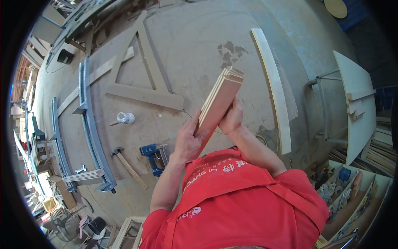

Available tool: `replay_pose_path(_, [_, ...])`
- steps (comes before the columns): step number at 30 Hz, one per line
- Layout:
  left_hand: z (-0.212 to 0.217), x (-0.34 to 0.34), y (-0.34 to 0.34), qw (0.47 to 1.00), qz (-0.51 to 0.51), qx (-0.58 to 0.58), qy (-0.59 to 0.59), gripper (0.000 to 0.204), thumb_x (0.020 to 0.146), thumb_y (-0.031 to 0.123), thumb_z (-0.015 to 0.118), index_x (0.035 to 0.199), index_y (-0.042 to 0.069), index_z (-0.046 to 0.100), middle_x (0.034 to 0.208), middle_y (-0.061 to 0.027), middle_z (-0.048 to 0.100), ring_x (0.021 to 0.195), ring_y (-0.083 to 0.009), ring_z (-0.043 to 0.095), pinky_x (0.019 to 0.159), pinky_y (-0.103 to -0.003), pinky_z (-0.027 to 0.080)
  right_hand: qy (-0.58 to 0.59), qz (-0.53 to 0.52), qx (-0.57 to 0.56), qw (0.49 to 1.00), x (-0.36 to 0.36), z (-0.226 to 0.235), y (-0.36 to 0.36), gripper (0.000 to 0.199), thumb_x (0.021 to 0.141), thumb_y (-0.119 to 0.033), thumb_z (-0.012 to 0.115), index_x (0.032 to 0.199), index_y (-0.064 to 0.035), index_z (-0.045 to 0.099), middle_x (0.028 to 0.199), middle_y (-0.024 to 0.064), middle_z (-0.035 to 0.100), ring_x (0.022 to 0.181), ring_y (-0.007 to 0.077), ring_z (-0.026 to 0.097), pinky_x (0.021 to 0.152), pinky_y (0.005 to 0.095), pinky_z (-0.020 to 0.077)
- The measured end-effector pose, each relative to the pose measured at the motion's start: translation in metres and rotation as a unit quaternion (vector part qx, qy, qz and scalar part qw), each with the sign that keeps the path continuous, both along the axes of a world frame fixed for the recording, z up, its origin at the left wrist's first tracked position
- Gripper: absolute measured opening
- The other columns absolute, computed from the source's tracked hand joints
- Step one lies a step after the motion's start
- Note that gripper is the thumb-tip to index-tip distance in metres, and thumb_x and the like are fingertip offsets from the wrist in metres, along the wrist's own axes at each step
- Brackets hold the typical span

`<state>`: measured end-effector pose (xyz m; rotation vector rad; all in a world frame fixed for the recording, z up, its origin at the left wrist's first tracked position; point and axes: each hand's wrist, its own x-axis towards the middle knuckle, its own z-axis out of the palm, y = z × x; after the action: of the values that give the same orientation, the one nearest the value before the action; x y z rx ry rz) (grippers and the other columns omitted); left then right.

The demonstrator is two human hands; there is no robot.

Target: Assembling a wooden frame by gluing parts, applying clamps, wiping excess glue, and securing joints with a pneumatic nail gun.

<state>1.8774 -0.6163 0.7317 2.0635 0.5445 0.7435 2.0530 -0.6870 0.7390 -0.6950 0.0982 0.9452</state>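
A stack of several thin wooden strips (219, 100) is held up at a tilt in front of my chest. My left hand (190, 139) grips its left side near the lower end, fingers wrapped on the edge. My right hand (232, 117) is closed on the right side, higher up; part of its fingers is hidden behind the stack. Below, on the worktable, a blue nail gun (152, 157) lies close to my left forearm. A hammer (129, 167) with a wooden handle rests to the left of it.
A triangular wooden frame (145, 97) lies on the worktable (199, 50), and a long pale board (271, 83) lies at the right. Two metal bar clamps (89, 120) and a white glue bottle (124, 118) are at the left. A compartmented tool box (352, 207) stands at the lower right.
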Motion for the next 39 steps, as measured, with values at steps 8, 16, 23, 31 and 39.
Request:
replay_pose_path(8, [-0.103,0.117,0.027,0.975,-0.065,0.151,0.15,0.069,0.081,0.016,0.083,0.144,0.009,0.056,0.108,-0.0145,0.069,0.099,-0.0352,0.066,0.084,-0.045,0.055,-0.094,-0.164,-0.206,0.96,0.185,-0.126,-0.065,0.053,0.105,-0.049,0.056,0.137,-0.0075,0.061,0.137,0.0068,0.065,0.131,0.025,0.058,0.114,0.0406,0.042])
replay_pose_path(16, [-0.159,0.18,0.027,0.938,-0.059,0.185,0.288,0.058,0.077,0.027,0.085,0.128,0.009,0.062,0.105,-0.013,0.069,0.1,-0.0345,0.068,0.08,-0.047,0.054,-0.442,-0.028,-0.356,0.823,0.245,-0.172,-0.093,0.039,0.09,-0.009,0.077,0.126,0.002,0.066,0.119,0.0092,0.074,0.11,0.0257,0.071,0.095,0.0363,0.0579])
replay_pose_path(23, [-0.156,0.2,0.032,0.922,-0.012,0.181,0.343,0.057,0.077,0.036,0.085,0.123,0.009,0.064,0.103,-0.0141,0.071,0.096,-0.0351,0.069,0.08,-0.049,0.053,-0.579,-0.018,-0.375,0.724,0.27,-0.183,-0.084,0.031,0.085,-0.003,0.077,0.114,0.0013,0.071,0.104,0.0133,0.078,0.093,0.0225,0.076,0.085,0.0344,0.0616])
replay_pose_path(31, [-0.161,0.209,0.036,0.922,-0.016,0.162,0.351,0.061,0.075,0.038,0.087,0.123,0.008,0.064,0.101,-0.0151,0.072,0.094,-0.0369,0.07,0.083,-0.049,0.055,-0.626,-0.021,-0.37,0.686,0.309,-0.168,-0.074,0.025,0.081,0.001,0.076,0.106,-0.0033,0.072,0.093,0.0114,0.075,0.086,0.0258,0.073,0.077,0.036,0.059])
replay_pose_path(39, [-0.159,0.219,0.033,0.915,-0.027,0.145,0.374,0.06,0.075,0.037,0.087,0.123,0.008,0.064,0.104,-0.0153,0.071,0.099,-0.0368,0.069,0.084,-0.049,0.055,-0.762,0.06,-0.321,0.56,0.337,-0.164,-0.073,0.025,0.08,0.002,0.075,0.103,-0.0059,0.072,0.087,0.0113,0.073,0.083,0.0322,0.071,0.073,0.0406,0.0567])
